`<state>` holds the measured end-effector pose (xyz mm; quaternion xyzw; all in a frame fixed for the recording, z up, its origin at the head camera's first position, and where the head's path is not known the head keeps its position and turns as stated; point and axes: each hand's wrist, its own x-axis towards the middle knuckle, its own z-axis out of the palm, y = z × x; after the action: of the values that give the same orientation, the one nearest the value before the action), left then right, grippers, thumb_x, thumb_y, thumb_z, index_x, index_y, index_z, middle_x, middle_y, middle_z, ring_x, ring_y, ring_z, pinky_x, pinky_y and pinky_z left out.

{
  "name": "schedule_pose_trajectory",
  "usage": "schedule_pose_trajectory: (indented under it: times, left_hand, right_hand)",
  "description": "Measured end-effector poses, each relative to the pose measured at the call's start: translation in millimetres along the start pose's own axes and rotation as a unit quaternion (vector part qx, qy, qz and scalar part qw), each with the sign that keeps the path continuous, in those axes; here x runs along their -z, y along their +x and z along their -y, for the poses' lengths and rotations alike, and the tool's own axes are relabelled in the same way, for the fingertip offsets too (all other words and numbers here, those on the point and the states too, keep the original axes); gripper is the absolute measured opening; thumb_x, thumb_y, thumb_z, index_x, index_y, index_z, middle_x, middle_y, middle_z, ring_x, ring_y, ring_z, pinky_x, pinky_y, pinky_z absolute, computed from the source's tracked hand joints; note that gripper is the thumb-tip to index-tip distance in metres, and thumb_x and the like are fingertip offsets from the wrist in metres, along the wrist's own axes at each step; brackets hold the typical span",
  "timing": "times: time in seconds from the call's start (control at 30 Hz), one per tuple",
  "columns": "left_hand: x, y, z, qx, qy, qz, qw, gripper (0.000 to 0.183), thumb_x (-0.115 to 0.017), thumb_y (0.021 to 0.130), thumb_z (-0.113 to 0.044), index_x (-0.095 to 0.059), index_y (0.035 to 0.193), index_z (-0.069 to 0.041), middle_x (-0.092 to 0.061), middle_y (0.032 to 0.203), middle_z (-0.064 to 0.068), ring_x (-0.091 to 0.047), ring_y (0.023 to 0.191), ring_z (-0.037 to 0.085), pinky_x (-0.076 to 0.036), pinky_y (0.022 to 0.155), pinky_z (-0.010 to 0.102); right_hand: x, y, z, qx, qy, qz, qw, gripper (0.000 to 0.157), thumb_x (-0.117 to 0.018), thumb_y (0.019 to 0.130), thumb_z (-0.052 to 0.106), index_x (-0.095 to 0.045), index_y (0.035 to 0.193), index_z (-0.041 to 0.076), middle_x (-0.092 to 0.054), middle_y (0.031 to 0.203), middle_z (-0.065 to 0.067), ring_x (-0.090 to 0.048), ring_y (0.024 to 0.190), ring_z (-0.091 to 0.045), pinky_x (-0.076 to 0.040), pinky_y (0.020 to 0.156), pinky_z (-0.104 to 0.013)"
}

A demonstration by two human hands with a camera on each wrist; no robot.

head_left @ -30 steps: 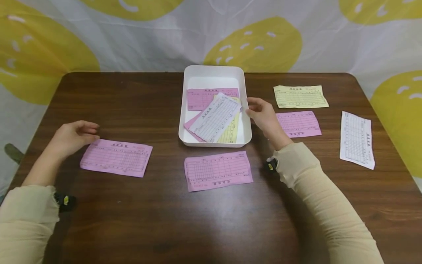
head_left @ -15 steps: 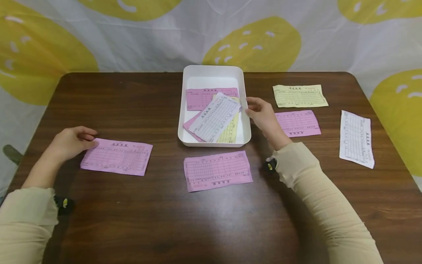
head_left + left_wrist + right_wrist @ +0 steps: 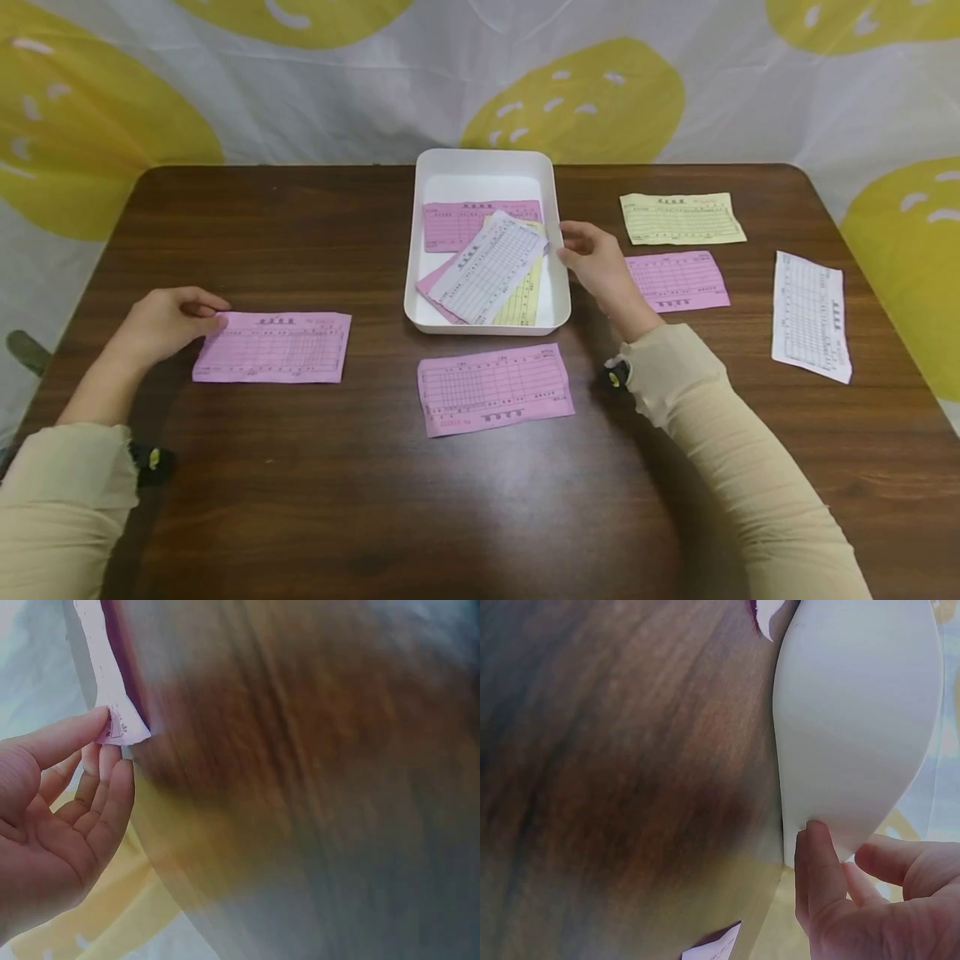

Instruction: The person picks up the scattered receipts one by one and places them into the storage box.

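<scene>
My left hand (image 3: 168, 323) pinches a pink form slip (image 3: 273, 348) by its upper left corner, at the left of the table. In the left wrist view, the thumb lies over the corner of the pink slip (image 3: 118, 712) with the fingers beneath. At the back centre stands a white tray (image 3: 487, 160). It holds pink slips (image 3: 453, 223), a yellow slip (image 3: 527, 292) and a white slip (image 3: 491, 267) on top. My right hand (image 3: 598, 260) touches the tray's right side. Its fairly straight fingers rest against the outer wall of the white tray (image 3: 855, 712).
Another pink slip (image 3: 495, 389) lies in front of the tray. Right of it are a yellow slip (image 3: 683, 219), a pink slip (image 3: 681, 281) partly behind my right hand, and a white slip (image 3: 812, 317). A patterned cloth (image 3: 360, 100) hangs behind the brown table (image 3: 337, 517).
The left hand has taken hold of the pink slip's corner. That slip has turned slightly straighter and its near edge has moved up a little. My right hand and the tray stay put.
</scene>
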<state>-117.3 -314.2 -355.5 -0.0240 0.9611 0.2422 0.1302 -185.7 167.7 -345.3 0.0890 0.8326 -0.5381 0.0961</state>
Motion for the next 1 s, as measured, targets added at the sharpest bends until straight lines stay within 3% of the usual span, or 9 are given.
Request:
schedule_pose_trajectory:
  times: [0.17,0.4,0.5,0.67,0.73,0.83,0.87,0.93,1.0]
  left_hand:
    - [-0.5,2.9,-4.2,-0.007,-0.014,-0.024,0.9996,0.030,-0.063,0.090,-0.018,-0.064,0.108,0.006,-0.064,0.098,0.028,-0.056,0.079,0.021,-0.040,0.063,0.024]
    - [-1.0,5.3,-9.2,0.006,-0.026,-0.030,0.9992,0.036,-0.058,0.094,-0.023,-0.061,0.115,0.006,-0.061,0.105,0.031,-0.054,0.091,0.035,-0.040,0.066,0.028]
    - [-1.7,6.9,-11.5,0.007,-0.031,-0.041,0.9986,0.036,-0.058,0.095,-0.025,-0.062,0.114,0.005,-0.061,0.106,0.031,-0.053,0.090,0.033,-0.039,0.066,0.028]
    - [-1.7,9.6,-16.2,0.010,-0.078,-0.059,0.9952,0.035,-0.059,0.095,-0.024,-0.061,0.110,0.008,-0.064,0.096,0.027,-0.055,0.067,0.001,-0.048,0.058,0.015]
    - [-1.6,10.5,-18.4,0.013,-0.114,-0.064,0.9913,0.035,-0.058,0.095,-0.022,-0.059,0.111,0.010,-0.065,0.083,0.012,-0.053,0.061,-0.008,-0.051,0.055,0.011]
    - [-1.9,11.6,-22.4,0.018,-0.190,-0.074,0.9789,0.031,-0.058,0.095,-0.017,-0.056,0.111,0.009,-0.058,0.073,-0.015,-0.054,0.060,-0.010,-0.054,0.057,0.009]
    - [-1.8,11.6,-23.5,0.020,-0.218,-0.081,0.9724,0.024,-0.058,0.095,-0.016,-0.060,0.108,0.003,-0.056,0.071,-0.019,-0.055,0.060,-0.010,-0.054,0.057,0.009]
    - [-1.2,11.8,-25.8,0.024,-0.290,-0.094,0.9522,0.008,-0.060,0.093,-0.014,-0.064,0.098,-0.009,-0.054,0.069,-0.025,-0.057,0.060,-0.009,-0.055,0.058,0.010]
    - [0.0,11.5,-28.6,0.024,-0.373,-0.104,0.9214,0.010,-0.062,0.091,-0.012,-0.064,0.087,-0.020,-0.059,0.069,-0.021,-0.059,0.059,-0.006,-0.056,0.058,0.011]
  right_hand:
    - [0.3,-0.4,-0.3,-0.001,-0.003,-0.001,1.000,0.045,-0.047,0.097,0.003,-0.043,0.142,0.004,-0.053,0.128,-0.024,-0.054,0.112,-0.025,-0.052,0.100,-0.043]
    - [0.4,0.1,-1.6,0.000,0.004,0.003,1.000,0.045,-0.047,0.097,0.003,-0.043,0.142,0.004,-0.052,0.129,-0.025,-0.055,0.113,-0.026,-0.052,0.100,-0.042]
    - [0.8,0.4,-1.4,0.001,0.007,0.002,1.000,0.045,-0.047,0.097,0.003,-0.043,0.142,0.004,-0.053,0.129,-0.025,-0.055,0.112,-0.026,-0.052,0.100,-0.042]
    - [0.6,0.0,-0.7,0.002,0.004,-0.001,1.000,0.044,-0.048,0.097,0.003,-0.044,0.141,0.004,-0.053,0.127,-0.024,-0.055,0.109,-0.024,-0.052,0.100,-0.042]
    - [0.8,-0.3,-0.2,0.003,0.003,-0.002,1.000,0.044,-0.048,0.097,0.003,-0.044,0.141,0.004,-0.053,0.126,-0.024,-0.055,0.109,-0.024,-0.052,0.100,-0.042]
    - [0.9,-0.2,0.1,0.003,0.006,-0.002,1.000,0.044,-0.048,0.097,0.002,-0.044,0.141,0.004,-0.053,0.126,-0.024,-0.055,0.108,-0.024,-0.052,0.099,-0.042]
    - [0.9,0.0,-0.1,0.002,0.007,-0.002,1.000,0.044,-0.048,0.097,0.002,-0.044,0.141,0.003,-0.053,0.126,-0.024,-0.055,0.109,-0.024,-0.052,0.099,-0.042]
    - [0.6,-0.2,-0.2,0.003,0.007,0.000,1.000,0.044,-0.047,0.097,0.003,-0.044,0.141,0.003,-0.053,0.127,-0.024,-0.055,0.109,-0.024,-0.052,0.100,-0.042]
    - [0.0,0.0,-0.7,0.003,0.006,0.000,1.000,0.044,-0.047,0.097,0.003,-0.044,0.141,0.003,-0.053,0.127,-0.025,-0.055,0.110,-0.024,-0.052,0.100,-0.042]
